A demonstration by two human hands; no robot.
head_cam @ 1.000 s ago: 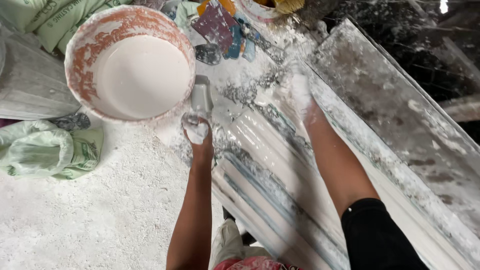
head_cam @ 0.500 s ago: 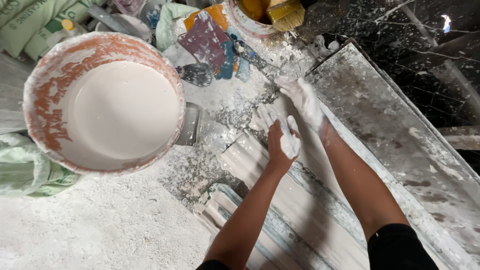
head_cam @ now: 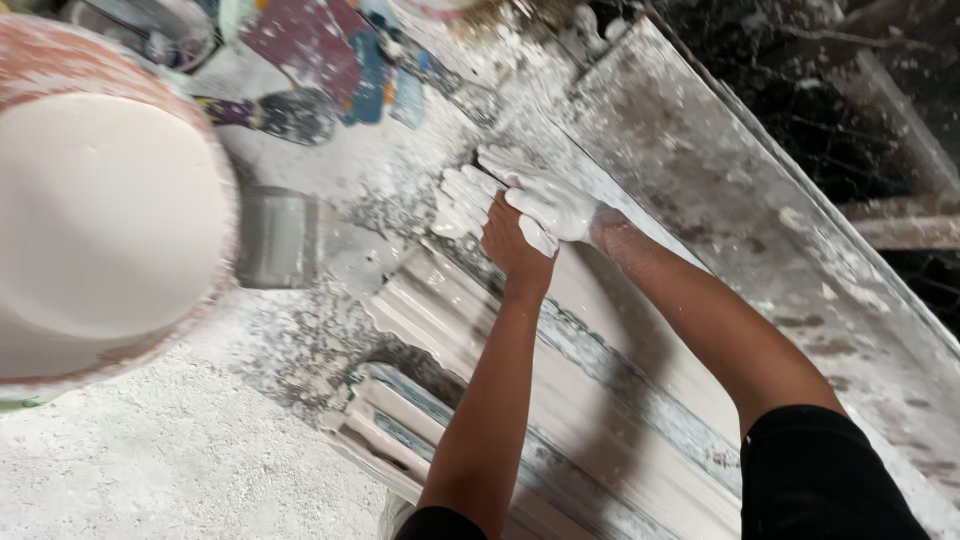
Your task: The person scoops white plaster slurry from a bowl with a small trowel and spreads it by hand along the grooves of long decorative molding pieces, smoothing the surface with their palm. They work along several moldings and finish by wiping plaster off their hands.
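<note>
The floor (head_cam: 150, 470) is rough and thick with white powder. Paint-stained scraps of card (head_cam: 320, 50) and a dusty trowel (head_cam: 285, 112) lie on it at the top, beside a plaster-spattered board (head_cam: 760, 220) running diagonally. Beyond the board the ground (head_cam: 860, 90) is dark and dimly lit.

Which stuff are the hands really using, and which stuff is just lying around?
In use:
- left hand and right hand, both coated white, pressed together on the ribbed plaster moulding
- big bucket of white plaster mix, close by

Lying about:
- small metal cup beside the bucket
- scraper with purple handle
- coloured scraps
- long dusty board
</note>
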